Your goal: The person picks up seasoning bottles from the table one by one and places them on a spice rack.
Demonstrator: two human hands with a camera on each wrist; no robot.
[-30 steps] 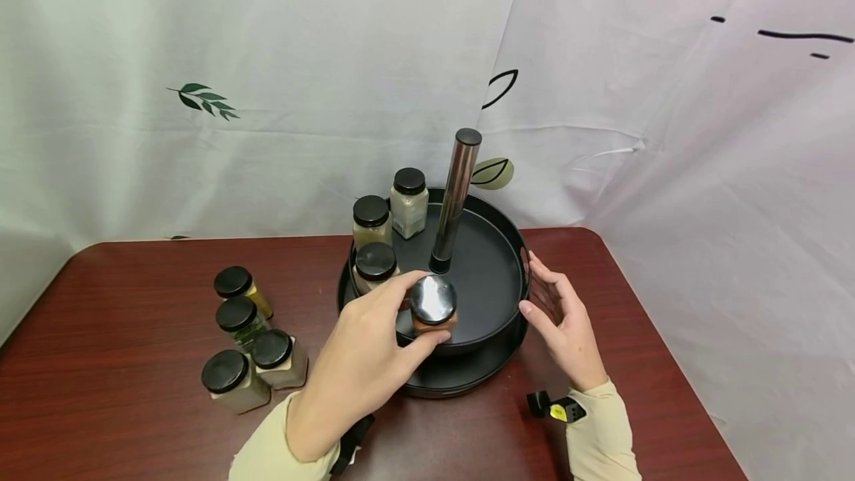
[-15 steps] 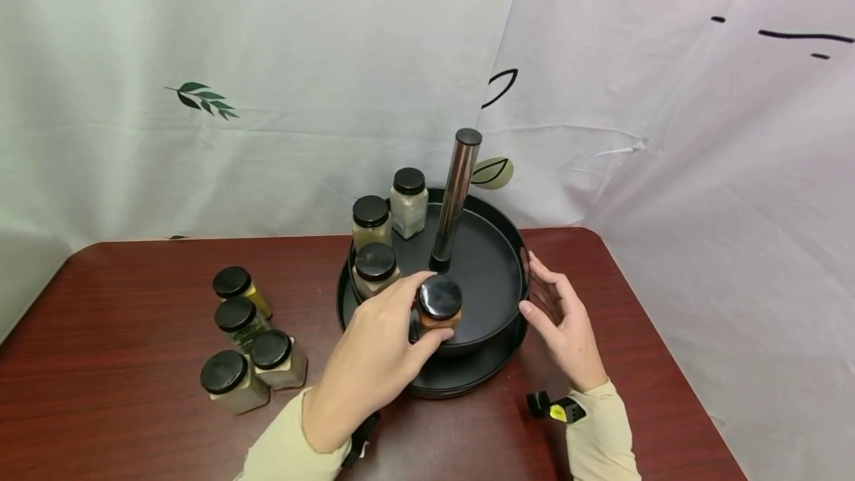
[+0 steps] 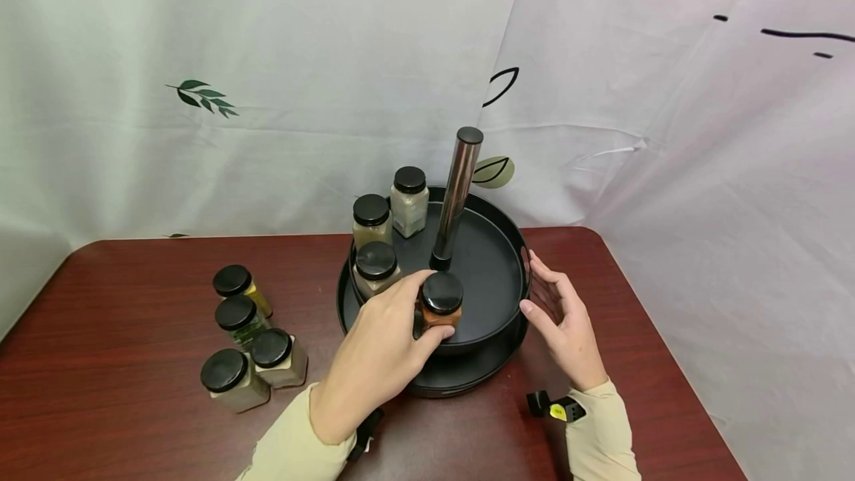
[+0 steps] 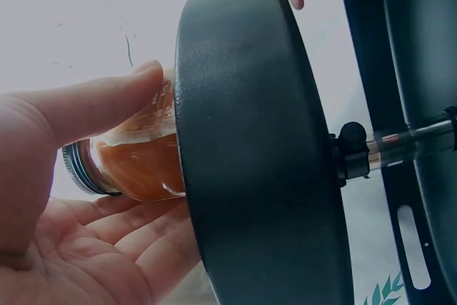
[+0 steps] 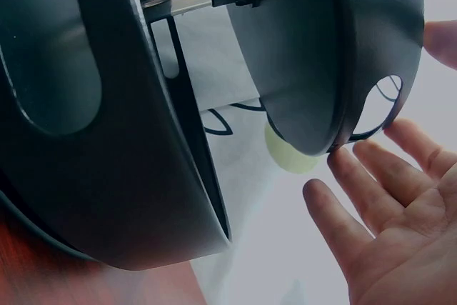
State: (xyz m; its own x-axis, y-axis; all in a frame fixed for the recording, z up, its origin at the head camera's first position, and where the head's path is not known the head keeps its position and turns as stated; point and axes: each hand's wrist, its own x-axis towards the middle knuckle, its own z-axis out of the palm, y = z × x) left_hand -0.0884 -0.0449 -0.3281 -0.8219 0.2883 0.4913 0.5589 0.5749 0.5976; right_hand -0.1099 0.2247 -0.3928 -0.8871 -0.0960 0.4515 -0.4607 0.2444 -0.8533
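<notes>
My left hand [image 3: 377,347] grips a spice jar [image 3: 441,301] with a black lid and orange-brown contents. It stands at the front of the upper black tray [image 3: 490,273]. In the left wrist view, thumb and fingers lie on either side of the jar [image 4: 139,166], and the tray wall hides its base. My right hand [image 3: 564,325] touches the tray's right rim with extended fingers, beside the handle cutout in the right wrist view. Three other black-lidded jars, one of them a pale jar [image 3: 410,203], stand along the tray's left side.
Several black-lidded jars, among them a green-filled jar [image 3: 242,320], stand on the red-brown table [image 3: 133,318] at the left. A metal post [image 3: 457,195] rises from the tray's middle. Below is a wider lower tray [image 3: 461,377]. A white curtain [image 3: 300,95] hangs behind.
My left hand has moved slightly right with the orange-brown spice jar, which now stands more upright. The right hand stays at the rim.
</notes>
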